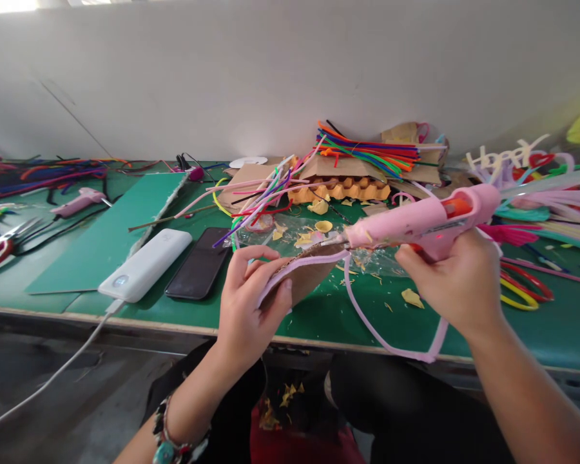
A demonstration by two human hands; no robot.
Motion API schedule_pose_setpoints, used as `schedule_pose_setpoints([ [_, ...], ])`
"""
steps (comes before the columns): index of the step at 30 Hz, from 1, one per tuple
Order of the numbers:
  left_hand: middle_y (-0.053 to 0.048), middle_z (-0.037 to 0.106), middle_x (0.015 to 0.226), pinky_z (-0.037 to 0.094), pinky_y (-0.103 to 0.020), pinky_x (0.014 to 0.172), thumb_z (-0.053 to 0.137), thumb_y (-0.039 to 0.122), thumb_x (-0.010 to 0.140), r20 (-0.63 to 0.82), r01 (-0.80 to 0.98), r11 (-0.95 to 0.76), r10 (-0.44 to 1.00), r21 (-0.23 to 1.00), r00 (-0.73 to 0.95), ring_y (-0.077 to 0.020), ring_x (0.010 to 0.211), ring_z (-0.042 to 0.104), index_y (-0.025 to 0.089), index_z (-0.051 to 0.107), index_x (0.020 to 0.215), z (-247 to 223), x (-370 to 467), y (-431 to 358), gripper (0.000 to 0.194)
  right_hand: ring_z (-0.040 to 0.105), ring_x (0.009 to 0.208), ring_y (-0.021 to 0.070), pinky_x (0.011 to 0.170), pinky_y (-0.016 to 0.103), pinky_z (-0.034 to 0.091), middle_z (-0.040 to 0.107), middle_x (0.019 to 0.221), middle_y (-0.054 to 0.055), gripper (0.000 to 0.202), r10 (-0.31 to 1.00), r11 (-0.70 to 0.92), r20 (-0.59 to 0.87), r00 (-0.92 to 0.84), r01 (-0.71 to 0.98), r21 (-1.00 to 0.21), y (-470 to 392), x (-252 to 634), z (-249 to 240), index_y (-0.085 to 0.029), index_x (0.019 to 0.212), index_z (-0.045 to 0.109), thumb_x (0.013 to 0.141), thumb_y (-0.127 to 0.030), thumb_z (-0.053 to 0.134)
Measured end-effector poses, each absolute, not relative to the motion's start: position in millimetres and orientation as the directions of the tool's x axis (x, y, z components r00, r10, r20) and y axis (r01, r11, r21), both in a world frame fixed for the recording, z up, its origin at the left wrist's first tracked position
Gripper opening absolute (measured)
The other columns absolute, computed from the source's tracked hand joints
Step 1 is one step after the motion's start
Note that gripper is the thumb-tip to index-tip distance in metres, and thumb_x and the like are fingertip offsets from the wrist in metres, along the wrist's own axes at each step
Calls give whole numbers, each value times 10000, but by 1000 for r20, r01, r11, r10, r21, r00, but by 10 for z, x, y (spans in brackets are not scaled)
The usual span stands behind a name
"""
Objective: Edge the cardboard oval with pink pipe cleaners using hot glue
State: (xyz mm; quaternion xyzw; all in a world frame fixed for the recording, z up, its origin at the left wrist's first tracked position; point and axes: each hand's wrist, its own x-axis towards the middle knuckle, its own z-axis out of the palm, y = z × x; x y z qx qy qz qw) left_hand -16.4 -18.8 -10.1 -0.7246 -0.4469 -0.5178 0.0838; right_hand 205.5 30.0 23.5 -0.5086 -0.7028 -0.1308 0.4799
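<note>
My left hand [249,306] pinches a piece of brown cardboard [312,280], which is held tilted above the table. Along the cardboard's edge runs a pale pink pipe cleaner [374,332], whose loose length loops down toward the table's front edge. My right hand [468,283] is wrapped round the handle of a pink hot glue gun [396,222]. A clear glue stick [546,183] sticks out of its back end. The gun's nozzle points left and is at the cardboard's upper edge; whether it touches cannot be made out.
A white power bank [145,265] with a cable and a black phone [198,264] lie left of my hands. Bundled pipe cleaners [367,151] rest on cardboard above an egg carton [341,190]. Scissors [2,248] and a second glue gun [80,202] lie far left.
</note>
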Motion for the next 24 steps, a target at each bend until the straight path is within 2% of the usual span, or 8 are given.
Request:
schedule_pose_setpoints([
  [8,-55,502,917,503,-273,706,513,65,770,827,732,-588,559,344,61,-135,796,539,135,586,909,-113,-167,-185,172,286,336,75,356,249,214,304,351,-61,264,586,419,810,7,853,-310,309,2048,244,-241,467,272,559,-255,519],
  [18,-52,501,910,505,-273,682,514,62,764,828,734,-584,559,347,54,-135,785,544,148,583,891,-103,-161,-183,168,316,332,90,348,258,242,324,350,-53,265,617,382,786,34,861,-337,298,2035,271,-253,469,267,552,-291,515],
  [24,-55,505,906,503,-274,687,510,70,765,826,741,-571,562,353,40,-141,795,550,147,585,890,-105,-169,-183,164,335,347,100,360,263,260,352,353,-48,262,656,362,753,47,856,-369,300,2048,260,-253,486,270,557,-249,523],
])
